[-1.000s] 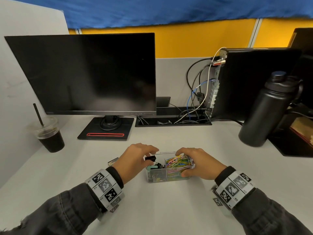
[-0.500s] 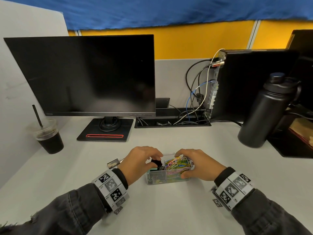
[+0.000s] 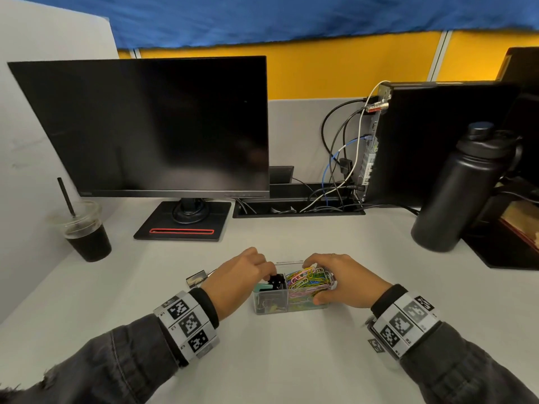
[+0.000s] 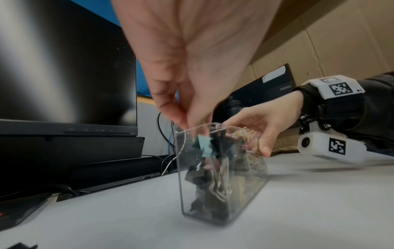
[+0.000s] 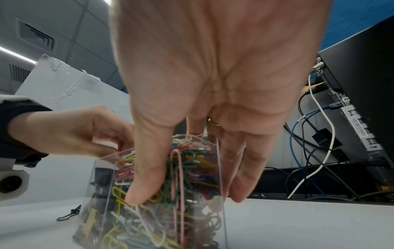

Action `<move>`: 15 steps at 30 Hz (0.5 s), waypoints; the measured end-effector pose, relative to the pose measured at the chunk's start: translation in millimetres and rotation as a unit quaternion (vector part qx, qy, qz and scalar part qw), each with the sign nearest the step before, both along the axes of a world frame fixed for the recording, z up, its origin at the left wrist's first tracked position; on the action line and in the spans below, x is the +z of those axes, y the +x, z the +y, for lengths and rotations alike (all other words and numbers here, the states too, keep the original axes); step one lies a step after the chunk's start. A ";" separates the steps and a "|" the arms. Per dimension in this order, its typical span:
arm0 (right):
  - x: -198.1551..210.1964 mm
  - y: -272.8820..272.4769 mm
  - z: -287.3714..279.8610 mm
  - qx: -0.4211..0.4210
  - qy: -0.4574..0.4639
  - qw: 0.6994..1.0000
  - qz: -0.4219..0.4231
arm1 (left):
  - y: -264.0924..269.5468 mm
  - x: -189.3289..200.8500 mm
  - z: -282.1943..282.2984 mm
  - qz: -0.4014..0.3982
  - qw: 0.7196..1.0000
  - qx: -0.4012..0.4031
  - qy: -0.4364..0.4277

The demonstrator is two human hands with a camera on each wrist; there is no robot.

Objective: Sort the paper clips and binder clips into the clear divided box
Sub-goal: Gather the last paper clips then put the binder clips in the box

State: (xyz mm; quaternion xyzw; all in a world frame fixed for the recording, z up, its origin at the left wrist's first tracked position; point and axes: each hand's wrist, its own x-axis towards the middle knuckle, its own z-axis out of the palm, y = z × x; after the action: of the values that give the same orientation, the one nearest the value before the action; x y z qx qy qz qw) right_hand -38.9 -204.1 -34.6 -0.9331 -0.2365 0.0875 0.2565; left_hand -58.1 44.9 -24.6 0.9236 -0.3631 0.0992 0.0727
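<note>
Broadly, a white desk (image 3: pixel 291 360) fills the head view, with a large dark monitor (image 3: pixel 151 126) standing at the back left. To its right stands a black computer case (image 3: pixel 437 141) with cables trailing from its side. A black water bottle (image 3: pixel 455 188) stands at the desk's right, and a plastic cup of dark drink (image 3: pixel 87 231) with a straw at the far left.

Near the front centre of the desk sits the clear divided box (image 3: pixel 272 304), upright, between the two hands. Its right compartment is heaped with coloured paper clips (image 3: pixel 309 282), piled to the rim. Its left compartment holds binder clips (image 3: pixel 274 284), mostly black, with one teal and some silver wire handles showing through the wall.

The right hand (image 3: pixel 344 279) grips the box's right end, thumb pressed on the near wall and fingers curled over the far side. The left hand (image 3: pixel 237 277) reaches over the left compartment, fingertips bunched downward at the rim among the binder clips; whether they pinch one cannot be told through the blur.

A loose silver binder clip (image 3: pixel 197 279) lies on the desk just left of the left wrist.
</note>
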 end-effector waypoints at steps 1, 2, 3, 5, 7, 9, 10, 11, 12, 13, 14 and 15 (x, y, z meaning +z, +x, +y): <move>-0.2 0.1 -0.4 -0.001 0.002 1.000 0.000 | 1.2 -2.0 0.5 0.008 0.999 0.023 0.021; -0.2 0.0 -0.5 -0.002 0.003 1.000 0.001 | 1.6 -2.7 0.7 0.008 0.999 0.040 0.035; 0.0 -0.4 -0.3 -0.002 0.004 1.000 0.002 | 0.3 -0.4 0.5 0.005 0.999 0.036 0.040; 0.0 -0.2 -0.1 -0.002 0.003 1.000 0.002 | 1.4 1.3 0.4 -0.051 0.996 -0.013 0.078; 0.1 0.0 -0.2 -0.001 0.000 1.000 0.003 | 3.0 -0.6 2.0 -0.100 0.987 -0.025 0.126; 0.4 0.8 -0.1 -0.001 -0.003 1.000 0.004 | 0.2 1.7 4.4 -0.097 0.986 -0.026 0.131; 0.7 1.0 0.0 0.000 -0.003 1.000 0.005 | -0.9 4.0 6.2 -0.085 0.989 -0.026 0.120; 0.4 1.1 -0.4 0.000 -0.003 1.000 0.005 | -1.0 4.9 10.4 -0.056 0.993 -0.019 0.099; 0.0 1.1 -0.7 -0.001 -0.002 1.000 0.006 | 0.9 5.8 16.9 -0.025 0.997 -0.010 0.074; -0.3 0.9 -0.9 -0.002 -0.002 1.000 0.007 | 2.6 8.8 23.7 0.013 1.000 0.004 0.020; -0.4 0.9 -0.9 -0.002 -0.002 1.000 0.006 | 4.1 12.7 30.6 0.054 0.997 0.034 -0.051; -0.7 0.9 -0.8 -0.002 -0.002 1.000 0.006 | 6.5 15.5 39.2 0.071 0.988 0.071 -0.115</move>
State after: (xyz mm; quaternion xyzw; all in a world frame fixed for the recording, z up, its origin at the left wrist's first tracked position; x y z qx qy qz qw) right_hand -38.0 -204.9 -35.3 -0.9334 -0.2332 0.0928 0.2563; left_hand -51.6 84.1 -9.1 0.9373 -0.2762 0.0796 0.1972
